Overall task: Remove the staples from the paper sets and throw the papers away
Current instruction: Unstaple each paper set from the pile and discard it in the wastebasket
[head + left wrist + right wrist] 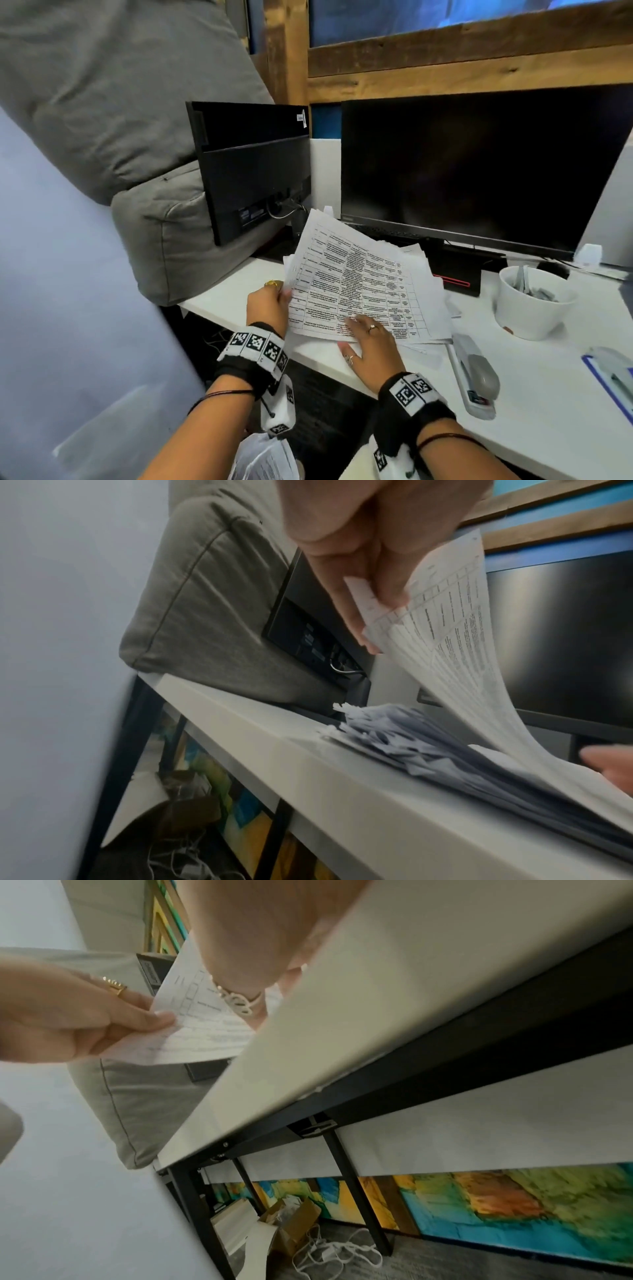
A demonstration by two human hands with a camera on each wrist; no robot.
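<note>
Papers between monitor, stapler.

A stack of papers is lying on the desk before the monitor. The printed sheet is lying on top, its left edge lifting in the left hand, the right hand resting on its near edge. A stapler is lying right of the stack, a cup standing behind it. A second monitor is standing at the left, leaning against a cushion.
</note>
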